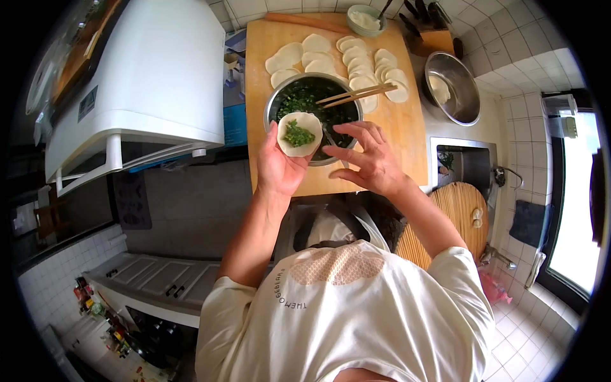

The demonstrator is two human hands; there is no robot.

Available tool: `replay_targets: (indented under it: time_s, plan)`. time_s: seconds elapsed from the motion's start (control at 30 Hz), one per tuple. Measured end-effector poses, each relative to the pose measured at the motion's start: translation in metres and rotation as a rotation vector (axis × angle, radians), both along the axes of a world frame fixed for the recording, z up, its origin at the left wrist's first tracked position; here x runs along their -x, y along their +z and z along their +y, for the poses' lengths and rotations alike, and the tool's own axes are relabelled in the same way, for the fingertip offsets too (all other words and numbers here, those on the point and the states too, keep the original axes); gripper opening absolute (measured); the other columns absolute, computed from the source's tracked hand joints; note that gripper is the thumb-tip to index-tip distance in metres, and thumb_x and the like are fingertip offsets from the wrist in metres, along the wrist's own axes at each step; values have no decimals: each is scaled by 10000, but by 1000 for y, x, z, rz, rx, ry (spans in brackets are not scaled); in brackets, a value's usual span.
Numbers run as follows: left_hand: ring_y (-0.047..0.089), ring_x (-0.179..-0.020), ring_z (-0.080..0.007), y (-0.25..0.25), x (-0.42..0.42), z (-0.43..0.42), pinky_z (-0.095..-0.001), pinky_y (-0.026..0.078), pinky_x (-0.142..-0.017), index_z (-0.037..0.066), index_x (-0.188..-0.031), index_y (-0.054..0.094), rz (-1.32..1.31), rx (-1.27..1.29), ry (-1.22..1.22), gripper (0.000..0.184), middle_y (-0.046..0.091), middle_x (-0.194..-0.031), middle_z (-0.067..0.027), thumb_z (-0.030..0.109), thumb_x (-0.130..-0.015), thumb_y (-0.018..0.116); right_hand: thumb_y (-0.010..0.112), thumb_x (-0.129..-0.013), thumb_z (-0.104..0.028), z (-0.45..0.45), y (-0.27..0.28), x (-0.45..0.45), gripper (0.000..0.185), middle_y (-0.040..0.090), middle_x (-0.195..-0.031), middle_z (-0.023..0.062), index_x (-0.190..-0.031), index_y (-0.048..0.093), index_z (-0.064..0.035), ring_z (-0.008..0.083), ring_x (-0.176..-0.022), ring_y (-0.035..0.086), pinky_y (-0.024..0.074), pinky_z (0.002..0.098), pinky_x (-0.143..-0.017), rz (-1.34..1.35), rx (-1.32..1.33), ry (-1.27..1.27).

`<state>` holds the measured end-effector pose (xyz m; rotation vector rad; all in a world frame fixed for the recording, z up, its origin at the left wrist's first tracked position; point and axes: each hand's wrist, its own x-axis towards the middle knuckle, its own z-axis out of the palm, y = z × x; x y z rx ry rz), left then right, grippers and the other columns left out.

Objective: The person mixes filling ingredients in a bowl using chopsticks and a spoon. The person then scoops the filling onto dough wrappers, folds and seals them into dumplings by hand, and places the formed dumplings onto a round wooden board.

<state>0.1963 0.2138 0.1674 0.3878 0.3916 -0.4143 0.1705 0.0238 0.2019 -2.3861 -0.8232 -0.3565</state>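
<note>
Fingers (272,135) of the left hand (280,169) curl like a cup, palm up, and hold a round dough skin (312,123) with green filling (296,135) in its middle; the thumb is at its left edge. To its right, the right hand (377,164) has bent fingers spread apart, holding nothing, near the skin. Behind is a metal bowl (268,105) with chopsticks (356,95) across its rim, on the wooden surface (407,149).

Your left hand (280,170): fingers part-hidden behind wrapper (298,152), which blocks some of bowl (270,105); your shirt (356,318) cut by bottom edge
</note>
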Motion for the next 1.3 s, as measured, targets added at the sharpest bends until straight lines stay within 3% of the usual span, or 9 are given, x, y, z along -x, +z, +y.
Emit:
replay_targets:
  time_s: [0.2, 0.57, 0.67, 0.73, 0.83, 0.9, 1.0, 1.13, 1.3]
  plan:
    - [535, -1021, -194, 0, 10, -14, -316, 454, -870, 35, -1168, 461, -16, -18, -60, 333, 541, -1120, -80, 262, -934, 392, 677, -636, -130, 22, -7, -13, 251, 508, -1149, 65, -884, 678, -174, 289, -1042, 470, 408, 385, -848, -111, -6, 96]
    - [562, -974, -194, -9, 24, -14, -378, 440, -886, 70, -1141, 488, -72, -23, -112, 357, 563, -1085, -84, 334, -937, 359, 628, -739, -56, 40, -17, -21, 127, 602, -1020, 90, -862, 657, -58, 262, -959, 545, 451, 336, -795, 144, -349, -185]
    - [566, -982, -193, -6, 26, -13, -367, 439, -886, 83, -1131, 500, -97, -56, -127, 393, 566, -1101, -86, 383, -935, 338, 609, -785, -79, 44, -16, -21, 114, 635, -935, 95, -884, 652, -43, 203, -839, 602, 477, 299, -724, 326, -466, -233]
    - [564, -993, -193, -6, 27, -12, -367, 434, -894, 84, -1147, 492, -124, -67, -139, 422, 567, -1103, -89, 410, -930, 337, 593, -818, -97, 45, -5, -19, 115, 656, -825, 78, -892, 646, -28, 132, -730, 611, 485, 259, -658, 660, -561, -306]
    - [556, -1013, -192, -3, 30, -13, -364, 459, -875, 85, -1215, 448, -231, -98, -139, 433, 548, -1135, -86, 390, -909, 423, 610, -811, -105, 46, -12, -20, 125, 643, -712, 100, -868, 635, 3, 124, -615, 619, 490, 269, -545, 658, -660, -258]
    - [544, -1022, -187, 2, 33, -16, -368, 480, -861, 69, -1275, 380, -306, -292, -110, 447, 527, -1147, -88, 200, -880, 543, 612, -810, -104, 45, -21, -21, 125, 645, -719, 98, -874, 640, -1, 118, -622, 610, 489, 264, -559, 666, -662, -264]
    - [532, -1032, -165, 0, 33, -20, -336, 495, -849, 88, -1299, 353, -340, -315, -99, 535, 517, -1159, -78, 67, -827, 602, 619, -803, -98, 42, -22, -21, 122, 648, -734, 90, -881, 648, -9, 103, -636, 593, 485, 251, -582, 657, -651, -266]
    - [532, -1025, -150, 3, 32, -24, -321, 491, -857, 86, -1287, 371, -359, -351, -97, 513, 521, -1144, -70, 49, -827, 596, 629, -792, -32, 42, -12, -20, 102, 639, -759, 29, -891, 637, -11, 56, -707, 561, 471, 211, -643, 666, -779, -238]
    - [556, -969, -141, -9, 33, -27, -298, 507, -811, 26, -1160, 467, -361, -443, -109, 355, 546, -1091, -68, 76, -835, 599, 618, -782, 17, 38, -13, -15, 192, 641, -784, 30, -972, 595, -4, 56, -732, 559, 464, 205, -678, 576, -778, -254]
